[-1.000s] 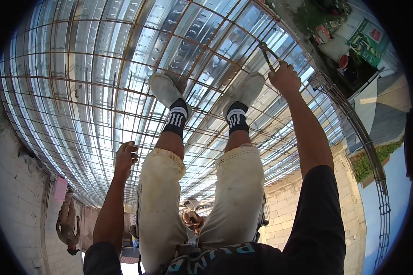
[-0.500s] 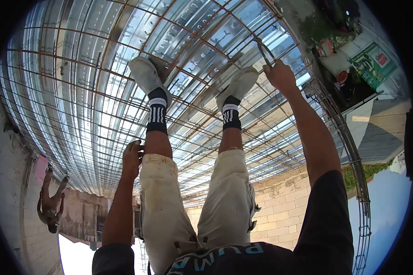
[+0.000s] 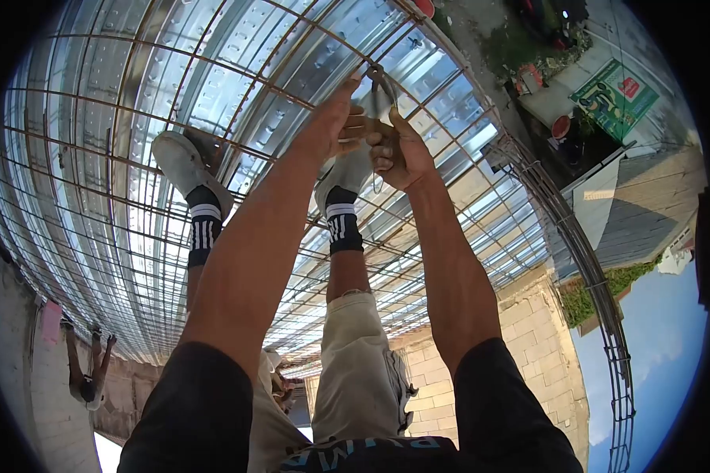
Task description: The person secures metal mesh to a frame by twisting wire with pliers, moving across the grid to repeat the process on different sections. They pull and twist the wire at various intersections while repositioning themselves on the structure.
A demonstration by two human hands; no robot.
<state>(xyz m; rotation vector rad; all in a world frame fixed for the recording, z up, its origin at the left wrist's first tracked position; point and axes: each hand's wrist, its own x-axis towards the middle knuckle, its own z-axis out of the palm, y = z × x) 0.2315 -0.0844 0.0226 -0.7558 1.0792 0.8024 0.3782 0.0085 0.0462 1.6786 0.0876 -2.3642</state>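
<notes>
My right hand [image 3: 402, 150] is closed around the handles of a pair of pincers [image 3: 383, 83]. The pincers' head is at a crossing of the rusty rebar mesh [image 3: 256, 76]. Close beside it on the left, my left hand [image 3: 339, 126] has its fingers stretched out, one reaching up to the bars near the pincers' head. Whether a thin wire lies at those fingertips I cannot make out. Below my right hand hangs a thin loop, perhaps wire. Under the mesh lies shiny ribbed metal decking [image 3: 237, 35].
My grey shoes [image 3: 177, 162] stand on the mesh. Along the right edge curves a long bundle of tied bars [image 3: 564, 213], with a drop to the ground and a green banner [image 3: 619, 98] beyond. A block wall [image 3: 528, 339] is behind me. Another person [image 3: 87, 382] is far left.
My left hand has come up from beside my knee to the pincers. My right hand and the pincers appear further left in view, and the view has shifted.
</notes>
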